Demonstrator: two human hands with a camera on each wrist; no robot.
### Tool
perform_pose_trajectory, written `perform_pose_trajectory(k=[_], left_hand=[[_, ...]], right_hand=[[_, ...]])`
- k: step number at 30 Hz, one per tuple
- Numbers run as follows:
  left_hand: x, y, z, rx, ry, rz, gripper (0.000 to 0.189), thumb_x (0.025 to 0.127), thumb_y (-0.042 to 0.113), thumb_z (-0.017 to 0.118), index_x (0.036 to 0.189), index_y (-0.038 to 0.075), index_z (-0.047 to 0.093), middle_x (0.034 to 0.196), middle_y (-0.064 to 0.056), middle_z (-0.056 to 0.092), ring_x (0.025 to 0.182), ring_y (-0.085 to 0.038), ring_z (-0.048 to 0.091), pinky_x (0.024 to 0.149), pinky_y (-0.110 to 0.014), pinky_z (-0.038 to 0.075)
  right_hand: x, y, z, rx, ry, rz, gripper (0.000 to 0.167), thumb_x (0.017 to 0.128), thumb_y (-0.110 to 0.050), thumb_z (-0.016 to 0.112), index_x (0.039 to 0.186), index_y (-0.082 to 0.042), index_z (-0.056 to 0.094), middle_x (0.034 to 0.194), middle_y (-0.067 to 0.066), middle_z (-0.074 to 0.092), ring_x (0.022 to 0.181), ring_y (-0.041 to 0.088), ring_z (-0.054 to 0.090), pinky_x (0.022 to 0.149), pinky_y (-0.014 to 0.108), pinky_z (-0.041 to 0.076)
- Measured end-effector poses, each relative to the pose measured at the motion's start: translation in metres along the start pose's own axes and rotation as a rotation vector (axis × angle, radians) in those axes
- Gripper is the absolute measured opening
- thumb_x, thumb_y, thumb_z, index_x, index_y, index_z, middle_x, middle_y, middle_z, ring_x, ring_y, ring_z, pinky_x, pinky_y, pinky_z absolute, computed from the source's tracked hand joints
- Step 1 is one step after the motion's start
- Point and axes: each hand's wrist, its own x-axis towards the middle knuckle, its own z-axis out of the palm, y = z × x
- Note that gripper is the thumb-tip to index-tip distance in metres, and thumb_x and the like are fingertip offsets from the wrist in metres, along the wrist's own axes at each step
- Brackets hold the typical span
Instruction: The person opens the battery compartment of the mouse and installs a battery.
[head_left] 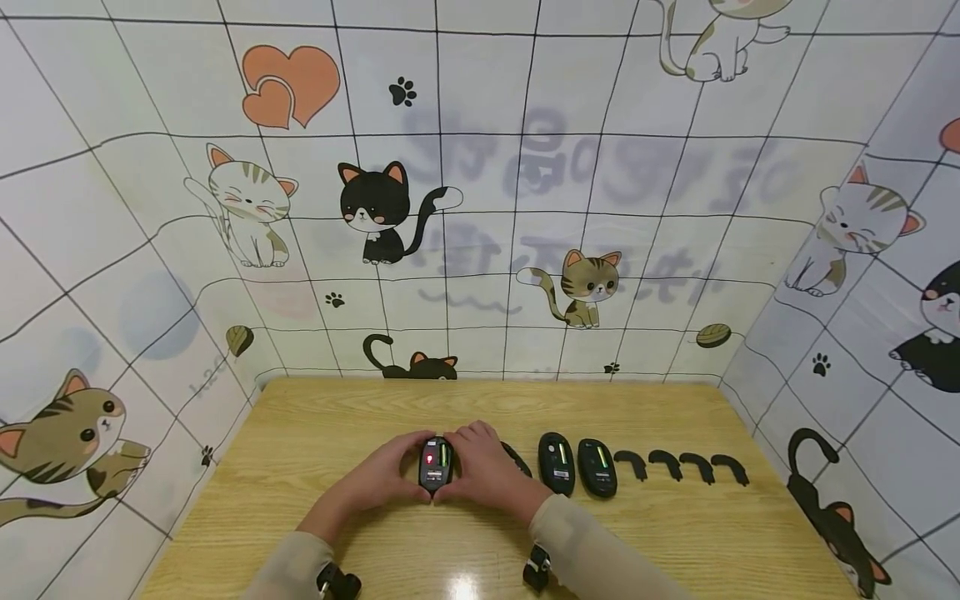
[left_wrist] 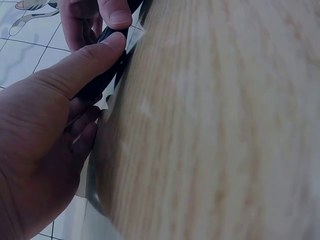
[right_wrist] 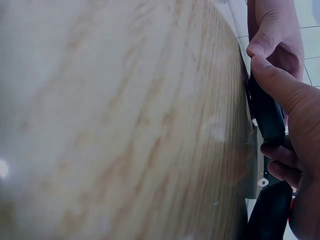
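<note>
A black computer mouse (head_left: 436, 465) is underside up between the two hands, a red light glowing on it and a yellow-green strip showing in its open battery slot. My left hand (head_left: 382, 477) grips its left side, while my right hand (head_left: 483, 471) holds the right side. The thumbs meet at the mouse's near end. From the left wrist view, the left thumb presses along the dark mouse (left_wrist: 102, 82). The right wrist view shows the right thumb over the mouse (right_wrist: 265, 110) and the other fingers beneath it. Another black mouse (head_left: 516, 458) is mostly hidden behind the right hand.
Two more upturned mice, one (head_left: 557, 463) beside another (head_left: 597, 468), lie to the right with similar strips in their slots. Beyond them, several curved black covers (head_left: 631, 464) form a row. The wooden table (head_left: 315, 417) meets cat-printed walls at its back and sides.
</note>
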Motion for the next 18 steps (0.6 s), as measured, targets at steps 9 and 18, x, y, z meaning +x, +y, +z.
perform_pose_trajectory(k=[9,18], left_hand=[[-0.001,-0.002,0.000,0.032,-0.001,-0.013,0.104,0.081,0.024,0.102,0.166,0.006,0.045,0.167,-0.012,0.050,0.157,-0.034,0.043,0.130,-0.058,0.032],[-0.004,-0.002,-0.001,0.052,0.011,-0.014,0.112,0.079,0.031,0.104,0.169,0.008,0.041,0.170,-0.011,0.047,0.159,-0.035,0.041,0.131,-0.059,0.028]], right_hand=[[-0.002,0.004,-0.006,-0.020,-0.024,0.002,0.104,0.080,-0.072,0.091,0.156,-0.009,0.060,0.139,0.002,0.068,0.132,0.022,0.055,0.129,0.051,0.034],[-0.011,0.015,-0.024,0.076,-0.010,0.032,0.109,0.080,-0.066,0.094,0.162,-0.006,0.053,0.147,0.008,0.064,0.142,0.030,0.053,0.126,0.053,0.039]])
